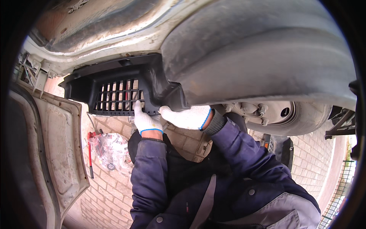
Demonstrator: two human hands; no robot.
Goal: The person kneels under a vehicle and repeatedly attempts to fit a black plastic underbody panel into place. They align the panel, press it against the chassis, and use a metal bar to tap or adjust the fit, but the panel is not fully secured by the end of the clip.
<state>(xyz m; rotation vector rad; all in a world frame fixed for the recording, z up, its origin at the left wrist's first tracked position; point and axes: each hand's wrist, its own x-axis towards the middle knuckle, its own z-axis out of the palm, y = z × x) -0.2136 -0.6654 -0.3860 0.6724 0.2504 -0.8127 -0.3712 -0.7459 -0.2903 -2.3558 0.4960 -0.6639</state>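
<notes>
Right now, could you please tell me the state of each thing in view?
Black grille panel: held by lower edge
Left hand: gloved, gripping panel
Right hand: gloved, gripping panel
Vehicle door: open
Wheel: partly hidden
Clear plastic bag: crumpled
Red tool: lying on paving

Brick paving (pixel 98 196) spreads beneath a vehicle whose sill (pixel 110 45) is scuffed, dirty cream metal. An open, stained door (pixel 65 147) hangs over the paving's left side; near the door's free edge lie a red long-handled tool (pixel 90 154) and, just beside it, a clear plastic bag (pixel 114 150) with small contents. Under the dark grey fender (pixel 259 57) sits a wheel (pixel 305 118) with large lug nuts. By the paving's right edge, beyond a pale strip (pixel 331 173), stands a mesh fence (pixel 342 183).
</notes>
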